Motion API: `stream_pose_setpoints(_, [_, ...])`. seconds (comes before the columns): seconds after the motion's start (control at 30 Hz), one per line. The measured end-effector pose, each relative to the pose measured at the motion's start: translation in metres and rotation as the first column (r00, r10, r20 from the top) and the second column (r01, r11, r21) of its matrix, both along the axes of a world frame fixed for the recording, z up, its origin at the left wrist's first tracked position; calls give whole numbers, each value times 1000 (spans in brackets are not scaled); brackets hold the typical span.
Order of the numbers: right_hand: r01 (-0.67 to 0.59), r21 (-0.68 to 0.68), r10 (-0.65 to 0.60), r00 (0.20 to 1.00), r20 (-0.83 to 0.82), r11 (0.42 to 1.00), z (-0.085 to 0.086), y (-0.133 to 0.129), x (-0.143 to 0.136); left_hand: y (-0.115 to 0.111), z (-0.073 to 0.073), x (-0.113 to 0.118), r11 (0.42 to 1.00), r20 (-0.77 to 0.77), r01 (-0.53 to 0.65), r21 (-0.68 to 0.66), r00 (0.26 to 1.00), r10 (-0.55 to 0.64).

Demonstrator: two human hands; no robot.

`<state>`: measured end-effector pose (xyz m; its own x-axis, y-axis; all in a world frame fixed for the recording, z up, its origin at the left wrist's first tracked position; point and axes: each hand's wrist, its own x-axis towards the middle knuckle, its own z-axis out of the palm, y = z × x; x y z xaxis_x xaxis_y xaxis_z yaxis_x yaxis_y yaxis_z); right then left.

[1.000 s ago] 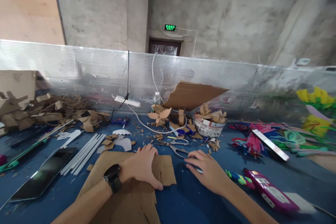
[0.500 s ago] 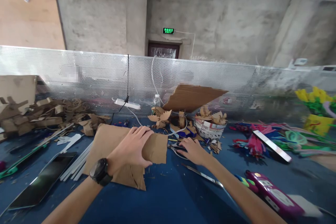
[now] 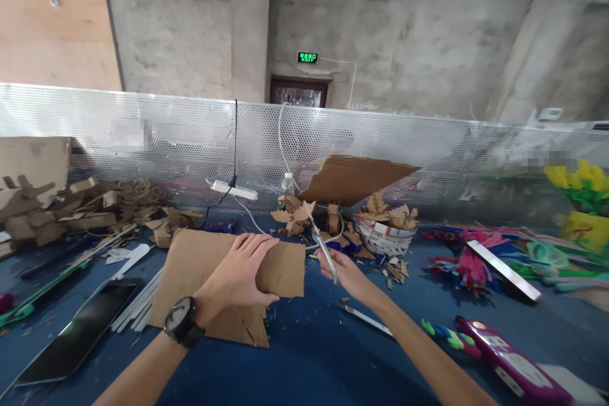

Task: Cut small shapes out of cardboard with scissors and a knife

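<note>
My left hand (image 3: 240, 269), with a black watch on its wrist, is laid over a brown cardboard piece (image 3: 200, 254). Its fingers reach the far edge and its thumb comes round the near edge of the narrower right part. In my right hand (image 3: 345, 271) is a pair of scissors (image 3: 320, 238), raised off the table with blades closed and pointing up and away. The handles are partly hidden by the fingers. A craft knife (image 3: 366, 318) lies on the blue table below my right wrist.
Behind stand cardboard figures (image 3: 292, 219), a woven basket (image 3: 387, 238) of scraps and a power strip (image 3: 234, 190). At left lie a dark tablet (image 3: 78, 333) and white strips (image 3: 139, 304). Pipe cleaners (image 3: 469, 266), a phone (image 3: 503, 271) and a purple device (image 3: 514, 358) are at right.
My right hand has picked the scissors up off the table, and they now point upward. My left hand stays on the cardboard. The view has shifted slightly.
</note>
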<state>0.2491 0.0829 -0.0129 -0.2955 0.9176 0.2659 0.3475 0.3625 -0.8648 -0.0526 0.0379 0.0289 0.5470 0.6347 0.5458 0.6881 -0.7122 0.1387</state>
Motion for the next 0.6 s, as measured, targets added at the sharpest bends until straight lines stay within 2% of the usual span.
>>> stream_pose_setpoints(0.13, [-49,25,53,987,-155,998,-2,-10,-22,-1,-2,5,1000,7,11,21,1000,-11])
stream_pose_setpoints(0.2, [-47,16,50,947,-318,999,-3,-15,-28,-3,-3,9,999,1,29,30,1000,-29])
stream_pose_setpoints(0.33, [-80,-130,8,876,-482,988,1,-27,-33,-6,-4,20,996,-25,91,2,996,-91])
stream_pose_setpoints(0.47, [-203,-216,54,836,-546,955,10,-37,-32,-6,-6,26,987,-54,159,-33,986,-161])
stream_pose_setpoints(0.53, [-200,-256,37,849,-527,946,12,-38,-31,-5,-8,27,984,-75,179,-21,981,-180])
stream_pose_setpoints(0.6, [-144,-282,-16,869,-495,948,9,-36,-30,-5,-9,28,981,-109,195,-12,975,-195])
